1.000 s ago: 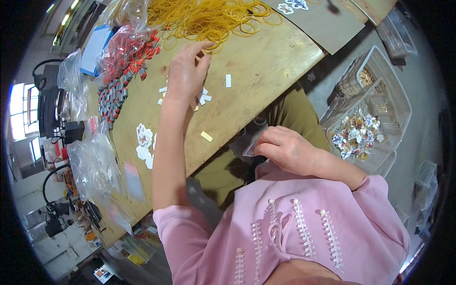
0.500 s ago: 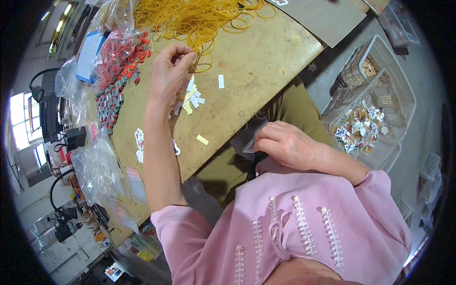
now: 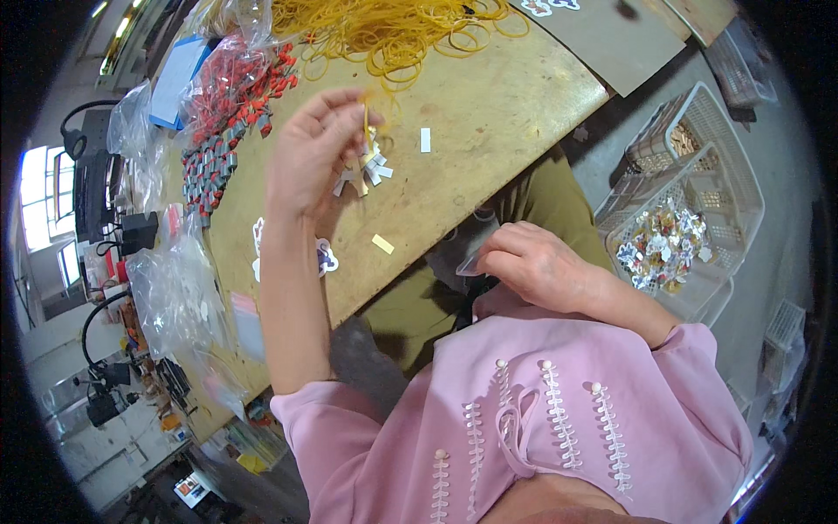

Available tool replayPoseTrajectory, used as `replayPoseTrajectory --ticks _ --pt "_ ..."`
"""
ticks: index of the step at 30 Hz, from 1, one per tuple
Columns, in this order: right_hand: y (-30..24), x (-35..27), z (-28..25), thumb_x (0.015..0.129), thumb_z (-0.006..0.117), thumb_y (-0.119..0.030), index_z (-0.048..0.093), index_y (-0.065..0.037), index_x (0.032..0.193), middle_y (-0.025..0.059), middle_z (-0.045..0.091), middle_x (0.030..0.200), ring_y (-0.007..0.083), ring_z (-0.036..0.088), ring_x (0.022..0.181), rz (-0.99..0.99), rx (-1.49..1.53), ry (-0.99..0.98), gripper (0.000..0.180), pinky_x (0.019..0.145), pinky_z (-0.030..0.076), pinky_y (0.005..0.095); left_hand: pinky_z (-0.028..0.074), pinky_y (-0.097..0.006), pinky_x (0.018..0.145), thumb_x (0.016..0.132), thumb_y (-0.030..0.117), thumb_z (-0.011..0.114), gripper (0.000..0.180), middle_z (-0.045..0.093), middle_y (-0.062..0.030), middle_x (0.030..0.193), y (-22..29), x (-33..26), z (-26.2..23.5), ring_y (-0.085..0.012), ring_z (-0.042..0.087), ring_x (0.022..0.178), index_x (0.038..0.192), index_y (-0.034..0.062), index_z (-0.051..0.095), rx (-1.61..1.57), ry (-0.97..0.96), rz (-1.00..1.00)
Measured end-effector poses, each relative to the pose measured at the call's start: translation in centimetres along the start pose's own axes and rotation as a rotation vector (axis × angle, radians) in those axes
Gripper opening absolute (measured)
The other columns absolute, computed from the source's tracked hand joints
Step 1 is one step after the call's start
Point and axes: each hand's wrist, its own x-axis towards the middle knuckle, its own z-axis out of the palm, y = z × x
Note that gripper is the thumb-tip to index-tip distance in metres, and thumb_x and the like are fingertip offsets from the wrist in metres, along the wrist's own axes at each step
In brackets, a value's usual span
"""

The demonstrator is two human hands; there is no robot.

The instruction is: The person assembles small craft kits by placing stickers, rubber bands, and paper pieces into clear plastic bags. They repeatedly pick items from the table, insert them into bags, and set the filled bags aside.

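My left hand (image 3: 319, 148) is over the table with thumb and fingers pinched on a yellow rubber band (image 3: 392, 103), which looks blurred. Just beyond it spreads a tangled heap of yellow rubber bands (image 3: 410, 44). Small white and pale yellow paper slips (image 3: 375, 168) lie beside and partly behind that hand. Closer to my lap, my right hand (image 3: 528, 264) is closed on the edge of a small clear plastic bag (image 3: 470, 265). Most of the bag is hard to make out against my trousers. Printed cutouts (image 3: 326, 257) lie beside my left forearm, which partly covers them.
Red and grey small parts (image 3: 208, 170) are heaped at the table's left, near clear plastic bags (image 3: 179, 293) and a blue-edged pad (image 3: 179, 80). To the right, a pale plastic basket (image 3: 729, 218) holds many small colourful pieces (image 3: 665, 244). A grey board (image 3: 611, 44) overhangs the far right edge.
My left hand has drawn back slightly from the heap and lifted a rubber band off it. My right hand has hardly moved, still holding the bag. The whole view has shifted a little.
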Motion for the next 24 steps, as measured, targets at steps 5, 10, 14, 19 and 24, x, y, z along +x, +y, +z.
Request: replayPoseTrajectory --ticks 5,10,14,19,24 --pt "0.6 -0.5 0.6 0.065 0.091 -0.018 0.068 -0.006 0.101 0.0096 0.065 0.104 0.0322 0.065 0.101 -0.037 -0.079 -0.013 0.045 0.089 0.054 0.0426 0.057 -0.021 0.073 0.100 0.010 0.076 0.026 0.079 -0.0097 0.101 -0.6 -8.0 3.2 -0.0099 0.073 0.085 0.124 0.0008 0.070 -0.203 -0.171 -0.231" --pt "-0.7 0.3 0.5 0.076 0.081 -0.013 0.069 -0.005 0.101 0.0098 0.065 0.103 0.0317 0.066 0.099 -0.033 -0.072 -0.050 0.029 0.089 0.054 0.0423 0.056 -0.020 0.069 0.100 0.011 0.077 0.023 0.079 -0.0065 0.100 -1.9 -11.9 3.4 -0.0078 0.071 0.080 0.121 0.0015 0.073 -0.132 -0.115 -0.313" --pt "-1.2 0.7 1.0 0.082 0.073 -0.008 0.069 -0.004 0.101 0.0097 0.065 0.103 0.0305 0.066 0.099 -0.054 -0.086 -0.048 0.019 0.088 0.054 0.0409 0.052 -0.018 0.068 0.100 0.012 0.077 0.025 0.079 -0.0054 0.102 -2.6 -13.2 2.3 -0.0054 0.069 0.080 0.122 0.0024 0.072 -0.086 -0.088 -0.319" --pt "-1.7 1.0 1.3 0.083 0.072 -0.007 0.069 -0.004 0.100 0.0097 0.066 0.104 0.0298 0.067 0.099 -0.076 -0.090 -0.065 0.018 0.088 0.054 0.0402 0.049 -0.017 0.066 0.100 0.011 0.077 0.028 0.079 -0.0048 0.102 -2.9 -14.4 1.5 -0.0042 0.067 0.078 0.126 0.0036 0.070 -0.064 -0.021 -0.309" --pt "-2.1 1.1 1.6 0.083 0.072 -0.006 0.069 -0.004 0.101 0.0098 0.066 0.104 0.0299 0.067 0.099 -0.085 -0.084 -0.074 0.018 0.088 0.054 0.0404 0.051 -0.019 0.069 0.101 0.009 0.076 0.030 0.079 -0.0059 0.102 -3.3 -15.4 1.1 -0.0041 0.065 0.079 0.129 0.0028 0.069 -0.112 0.054 -0.268"
